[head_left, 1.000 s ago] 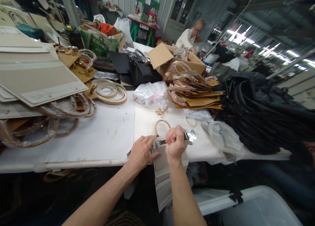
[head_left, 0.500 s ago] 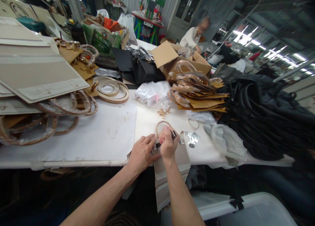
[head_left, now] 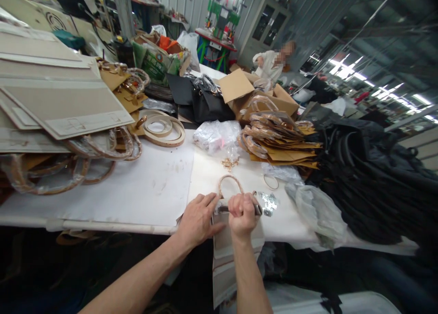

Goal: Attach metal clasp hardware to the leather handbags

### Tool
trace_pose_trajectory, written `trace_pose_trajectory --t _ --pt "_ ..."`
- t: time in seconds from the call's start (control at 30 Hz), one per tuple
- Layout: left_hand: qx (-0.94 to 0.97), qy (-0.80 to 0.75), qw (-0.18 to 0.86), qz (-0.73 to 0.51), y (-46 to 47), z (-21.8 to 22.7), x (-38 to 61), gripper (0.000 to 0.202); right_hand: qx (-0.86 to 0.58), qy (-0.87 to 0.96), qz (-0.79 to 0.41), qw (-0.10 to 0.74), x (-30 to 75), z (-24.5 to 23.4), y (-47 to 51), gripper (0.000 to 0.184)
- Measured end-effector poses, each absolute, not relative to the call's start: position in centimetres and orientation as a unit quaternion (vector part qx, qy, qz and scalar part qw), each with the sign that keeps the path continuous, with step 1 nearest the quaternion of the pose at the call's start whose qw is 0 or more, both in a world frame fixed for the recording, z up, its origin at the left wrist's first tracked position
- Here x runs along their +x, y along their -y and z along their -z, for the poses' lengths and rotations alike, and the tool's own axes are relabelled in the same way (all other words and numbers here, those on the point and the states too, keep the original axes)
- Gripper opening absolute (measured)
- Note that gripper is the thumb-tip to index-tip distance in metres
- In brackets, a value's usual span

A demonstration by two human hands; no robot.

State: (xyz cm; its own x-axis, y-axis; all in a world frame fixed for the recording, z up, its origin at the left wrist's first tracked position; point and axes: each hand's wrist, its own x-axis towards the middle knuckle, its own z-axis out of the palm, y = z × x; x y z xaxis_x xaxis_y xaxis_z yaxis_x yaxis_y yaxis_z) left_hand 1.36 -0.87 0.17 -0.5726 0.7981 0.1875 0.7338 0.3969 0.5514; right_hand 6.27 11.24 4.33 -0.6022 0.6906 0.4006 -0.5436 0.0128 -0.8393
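Note:
My right hand (head_left: 243, 212) is closed in a fist around a dark-handled tool (head_left: 258, 209). A shiny metallic part of it shows left of the fist; its exact kind is unclear. Below lies a beige bag panel (head_left: 224, 254), its lower part hanging over the table edge. My left hand (head_left: 200, 218) rests flat at the panel's upper left, fingers stretched and holding nothing. A wrapped brown loop handle (head_left: 230, 177) stands out beyond the panel's far edge. Small shiny metal plates (head_left: 268, 203) lie to the right, and gold-coloured hardware pieces (head_left: 229, 164) lie farther back.
Beige panels (head_left: 68, 104) with wrapped handles are stacked at left. Rolled strips (head_left: 171, 138), clear plastic bags (head_left: 217, 136) and a pile of tan pieces with handles (head_left: 284, 145) lie behind. Black material (head_left: 369, 182) covers the right side. A person (head_left: 270, 65) is in the background.
My right hand has turned and lowered, so the tool now lies more level across the panel. My left hand stays at the panel. The camera view has shifted slightly.

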Motion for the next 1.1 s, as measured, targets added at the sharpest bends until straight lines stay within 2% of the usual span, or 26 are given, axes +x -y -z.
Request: trace_pose_trajectory --t 0.2,0.33,0.57,0.73,0.83,0.93,1.0,1.1 --pt "0.458 -0.838 0.05 -0.294 0.8 -0.1 1.4 0.078 -0.031 0.521 -0.705 0.479 6.3 -5.2 -10.8 0.044" --pt "0.466 -0.834 0.04 -0.292 0.9 0.3 1.3 0.071 -0.072 0.535 -0.711 0.451 6.0 -3.6 -10.3 0.046" --pt "0.502 -0.813 -0.039 -0.292 0.8 2.6 0.1 0.064 -0.081 0.509 -0.708 0.483 6.0 -2.3 -10.1 0.047" --pt "0.527 -0.796 -0.09 -0.284 0.9 4.6 -1.0 0.062 -0.128 0.466 -0.742 0.465 5.9 -1.1 -11.2 0.05" --pt "0.571 -0.769 -0.097 -0.271 1.1 5.5 -1.9 0.047 -0.158 0.416 -0.75 0.489 7.9 -1.7 -13.7 0.054" --pt "0.59 -0.755 -0.092 -0.271 1.0 6.0 -2.5 0.038 -0.217 0.402 -0.707 0.54 11.2 -2.6 -18.4 0.059" --pt "0.567 -0.768 -0.085 -0.284 0.8 6.1 -2.5 0.044 -0.28 0.431 -0.656 0.553 13.5 -2.8 -22.5 0.06" --pt "0.538 -0.787 -0.071 -0.293 0.5 6.2 -2.5 0.058 -0.376 0.517 -0.571 0.515 16.5 -2.7 -28.6 0.052"
